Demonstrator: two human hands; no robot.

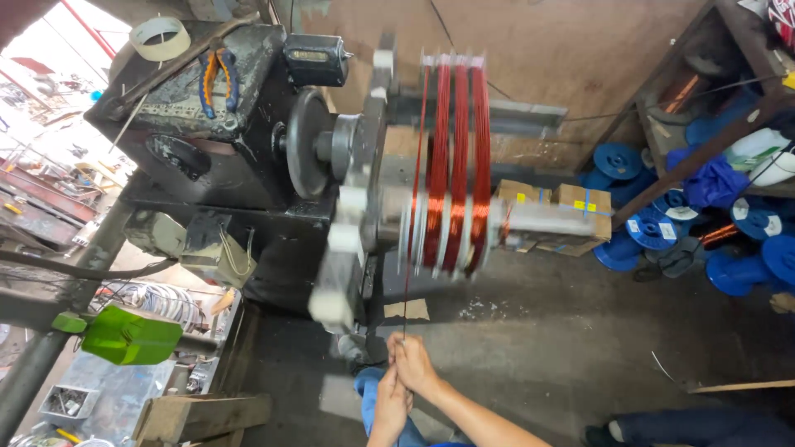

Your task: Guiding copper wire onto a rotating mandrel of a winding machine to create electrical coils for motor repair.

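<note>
Both hands sit low in front of the machine, one above the other on the same strand. The right hand (414, 362) is uppermost, fingers pinched on the thin copper wire (406, 281); the left hand (391, 406) closes round it just below. The wire runs straight up, taut, to the blurred winding former (451, 165), already carrying several red-copper bands. This looks like the winding step, with the wire being guided on. I'd judge that even tension and a steady feed matter most. Blue spools (654, 228) lie on the floor, right.
</note>
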